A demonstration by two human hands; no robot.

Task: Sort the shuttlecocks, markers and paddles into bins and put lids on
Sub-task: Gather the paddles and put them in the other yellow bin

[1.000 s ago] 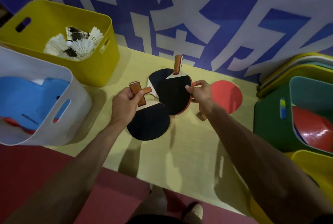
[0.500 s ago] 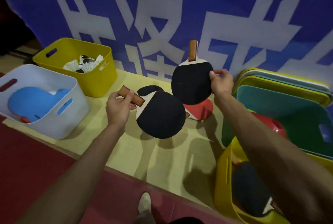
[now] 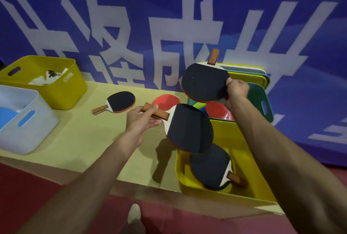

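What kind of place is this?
Probably a sports hall or club: table-tennis paddles lie out, shuttlecocks fill a yellow bin, and a big blue banner hangs behind.

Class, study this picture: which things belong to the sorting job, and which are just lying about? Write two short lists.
Job: handle-held paddle (left hand), raised paddle (right hand), black paddle and red paddle on the table, binned paddle, near yellow bin, shuttlecocks, far yellow bin, green bin, white bin, stacked lids.
Lying about: blue banner, shoe, red floor.
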